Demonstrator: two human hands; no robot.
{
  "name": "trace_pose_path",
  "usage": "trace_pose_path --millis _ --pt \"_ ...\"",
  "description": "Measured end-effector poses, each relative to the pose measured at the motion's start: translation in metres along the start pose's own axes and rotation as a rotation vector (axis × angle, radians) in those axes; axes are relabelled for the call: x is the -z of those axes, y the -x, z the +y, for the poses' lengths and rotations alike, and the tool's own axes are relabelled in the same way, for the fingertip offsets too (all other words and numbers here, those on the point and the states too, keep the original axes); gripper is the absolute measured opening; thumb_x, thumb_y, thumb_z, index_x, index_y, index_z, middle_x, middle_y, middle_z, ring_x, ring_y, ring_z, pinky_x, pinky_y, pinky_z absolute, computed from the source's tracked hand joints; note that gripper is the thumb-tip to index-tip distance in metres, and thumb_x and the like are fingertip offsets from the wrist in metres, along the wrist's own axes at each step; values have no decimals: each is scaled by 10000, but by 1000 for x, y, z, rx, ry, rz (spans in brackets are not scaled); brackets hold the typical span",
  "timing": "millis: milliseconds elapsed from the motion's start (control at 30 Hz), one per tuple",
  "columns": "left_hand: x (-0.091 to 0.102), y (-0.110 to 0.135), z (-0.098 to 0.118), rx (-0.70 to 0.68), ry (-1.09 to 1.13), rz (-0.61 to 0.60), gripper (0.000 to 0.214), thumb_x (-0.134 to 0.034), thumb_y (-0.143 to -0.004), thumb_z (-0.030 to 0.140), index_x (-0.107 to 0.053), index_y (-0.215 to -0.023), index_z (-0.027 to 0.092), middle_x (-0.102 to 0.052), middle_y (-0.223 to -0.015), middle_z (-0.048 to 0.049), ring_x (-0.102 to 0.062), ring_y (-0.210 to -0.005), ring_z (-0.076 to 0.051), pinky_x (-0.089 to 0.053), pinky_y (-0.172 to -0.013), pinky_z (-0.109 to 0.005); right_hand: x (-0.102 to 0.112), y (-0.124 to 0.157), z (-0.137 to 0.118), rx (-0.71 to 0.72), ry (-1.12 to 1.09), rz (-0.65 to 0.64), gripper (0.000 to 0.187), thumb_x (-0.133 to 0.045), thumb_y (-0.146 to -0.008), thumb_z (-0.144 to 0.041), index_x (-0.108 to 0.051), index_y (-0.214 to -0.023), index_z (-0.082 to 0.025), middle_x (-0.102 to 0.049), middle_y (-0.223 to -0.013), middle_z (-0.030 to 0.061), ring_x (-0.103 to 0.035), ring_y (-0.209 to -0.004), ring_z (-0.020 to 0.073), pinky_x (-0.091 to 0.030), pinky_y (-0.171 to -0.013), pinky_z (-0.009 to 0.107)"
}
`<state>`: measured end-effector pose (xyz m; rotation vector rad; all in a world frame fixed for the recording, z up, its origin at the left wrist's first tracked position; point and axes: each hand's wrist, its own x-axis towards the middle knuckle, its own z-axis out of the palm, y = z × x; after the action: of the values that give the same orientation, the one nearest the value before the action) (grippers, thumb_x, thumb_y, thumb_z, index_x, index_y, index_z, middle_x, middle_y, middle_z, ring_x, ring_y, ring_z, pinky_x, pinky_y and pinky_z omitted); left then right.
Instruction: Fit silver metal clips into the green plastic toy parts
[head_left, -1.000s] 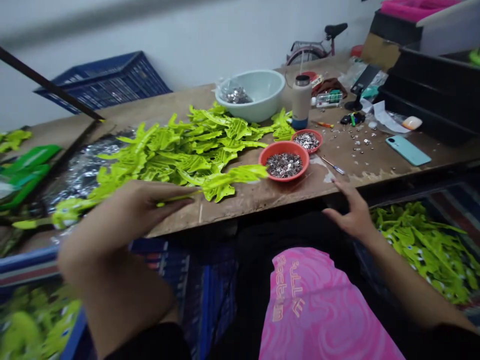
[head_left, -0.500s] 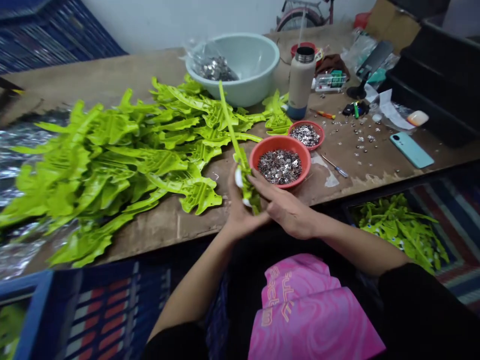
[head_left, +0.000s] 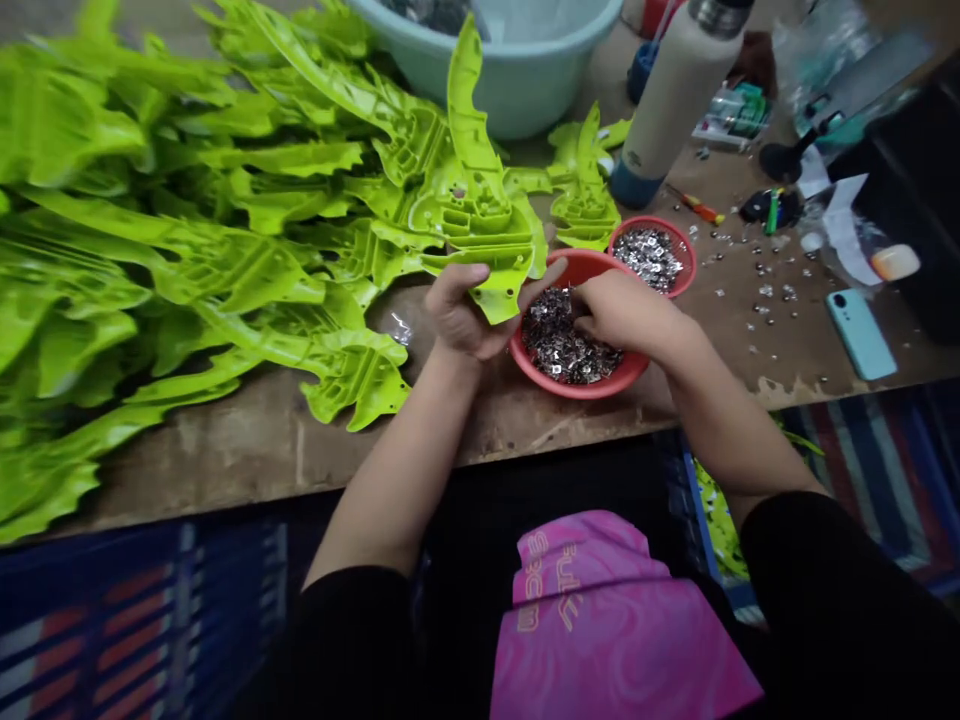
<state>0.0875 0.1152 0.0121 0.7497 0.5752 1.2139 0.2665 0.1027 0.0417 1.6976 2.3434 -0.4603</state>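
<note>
Right hand into red bowl of metal bits, grip closed, left hand gripping lime plastic part

Since a moment ago, the right hand has gone into the red bowl of silver bits, and the left hand has laid the green plastic piece down low.

1. The bare left hand turns its palm up and inward, with the fingers curled and reaching across toward the other hand.
2. The bare right hand faces palm down with its back uppermost, the fingers bent downward and their tips hidden.
3. The two hands sit just beside each other, close but with no clear touch.
4. The bare left forearm and bare right forearm angle inward, emerging from a black left sleeve and a black right sleeve.
</note>
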Motion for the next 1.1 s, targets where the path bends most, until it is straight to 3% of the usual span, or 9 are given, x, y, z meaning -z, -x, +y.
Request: trace_pose_path --millis 167,300,433,533,667,767,900,1000,1100 --pt "-1 8 2 11 -20 29 667 -656 -642 433 -700 -1294 298 -837 -1131 -56 -513 -1587 -393 -451 -1313 -693 -1 -14 13 75 -31 -55 160 -772 -899 -96 -845 -1038 -127 -818 -975 137 -738 -852 286 -553 -789 420" --pt "0 4 -4 -2 -19 -1 703 -671 -720 223 -639 -1412 339 -816 -1217 -22 -550 -1597 -340 -444 -1332 -693 -7 -20 35 198 -238 -27 163 -719 -892 -57 -804 -898 -196 -801 -864 25 -692 -760 199 -525 -758 378" --pt "0 3 -5 40 -55 37 683 -643 -721 221 -668 -1398 305 -814 -1158 -47 -618 -1534 -357 -480 -1331 -630 -16 -21 40 238 -235 97 186 -777 -874 -111 -818 -1034 -195 -835 -1098 91 -752 -973 278 -578 -886 432" --pt "-2 4 -3 15 -64 -4 670 -547 -794 193 -659 -1450 261 -817 -1104 -73 -654 -1485 -348 -474 -1337 -615 -21 -20 34 256 -180 59 188 -757 -882 -106 -822 -1038 -190 -829 -1097 94 -753 -978 288 -582 -897 434" --pt "-3 2 -3 -60 -4 -14 692 -478 -851 142 -602 -1509 314 -796 -1349 -26 -610 -1537 -296 -451 -1346 -600 -20 -16 29 253 -169 57 193 -758 -918 -124 -817 -1086 -199 -825 -1154 85 -760 -1029 284 -580 -904 417" --pt "1 -2 -7 -96 17 -26 753 -492 -808 105 -584 -1525 316 -776 -1418 -5 -595 -1550 -276 -434 -1353 -579 -16 -14 26 249 -164 69 216 -806 -927 -144 -820 -1139 -186 -837 -1198 107 -776 -1070 311 -585 -916 435" --pt "7 -8 -12 -88 -26 35 867 -605 -689 149 -578 -1540 307 -788 -1407 35 -526 -1605 -271 -437 -1353 -502 -11 -12 25 279 -182 71 129 -729 -974 -110 -820 -1002 -197 -853 -1104 99 -782 -1037 278 -592 -957 420" --pt "5 -8 -11 -60 -59 62 928 -645 -602 211 -603 -1523 310 -795 -1409 49 -470 -1647 -303 -465 -1330 -494 -8 -10 33 282 -299 151 112 -732 -969 -134 -809 -944 -211 -847 -1063 67 -776 -1012 250 -599 -1018 412" --pt "0 -5 -8 -40 -62 14 900 -651 -612 235 -641 -1504 349 -802 -1402 38 -485 -1640 -322 -489 -1316 -532 -7 -8 46 240 -445 237 39 -783 -940 -205 -820 -937 -219 -837 -950 33 -756 -907 225 -623 -1008 428"
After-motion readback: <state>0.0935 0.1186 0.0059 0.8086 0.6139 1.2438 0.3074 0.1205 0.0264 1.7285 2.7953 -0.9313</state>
